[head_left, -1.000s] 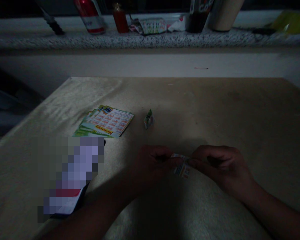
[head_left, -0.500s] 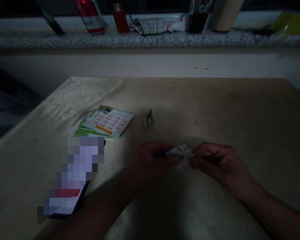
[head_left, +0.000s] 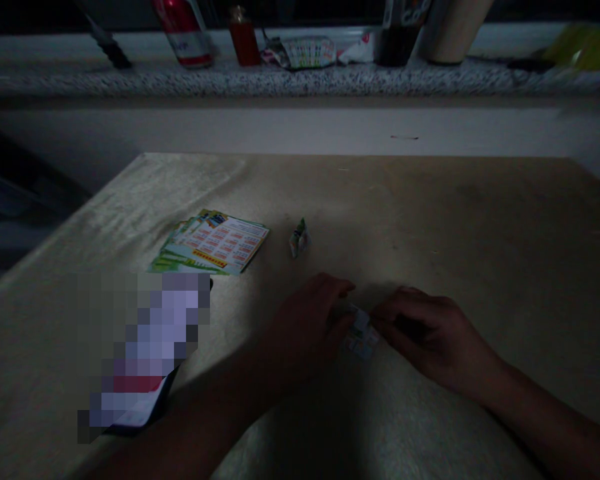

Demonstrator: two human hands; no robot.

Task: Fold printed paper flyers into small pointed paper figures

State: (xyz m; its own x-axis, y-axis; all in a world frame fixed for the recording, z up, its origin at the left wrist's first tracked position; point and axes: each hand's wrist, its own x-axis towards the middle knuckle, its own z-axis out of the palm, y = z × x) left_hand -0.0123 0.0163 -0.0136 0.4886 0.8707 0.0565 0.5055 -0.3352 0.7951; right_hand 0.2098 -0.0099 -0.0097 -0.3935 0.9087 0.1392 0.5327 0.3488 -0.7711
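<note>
A small folded printed paper (head_left: 363, 337), patterned in white, orange and green, is between my two hands over the table. My right hand (head_left: 425, 327) is closed, pinching its upper right edge between thumb and fingertips. On the other side, my left hand (head_left: 313, 327) has its index finger lifted away from the thumb, and the thumb tip lies against the paper's left edge. Its lower fingers are hidden. Beyond my hands a small folded paper piece (head_left: 299, 239) stands on the table. To its left lies a fanned stack of printed cards (head_left: 225, 240).
A phone (head_left: 150, 353) with a blurred screen lies left of my left forearm on the table (head_left: 455, 213). Along the granite sill (head_left: 220, 81) stand a red can (head_left: 184, 33), a red bottle (head_left: 245, 43), a dark bottle (head_left: 400, 37) and a beige cylinder (head_left: 455, 30). Crumpled wrappers (head_left: 310, 52) lie between them.
My left index finger has lifted off the paper and spread from the thumb. The paper has turned and sunk slightly, while my right hand has shifted a little left with it.
</note>
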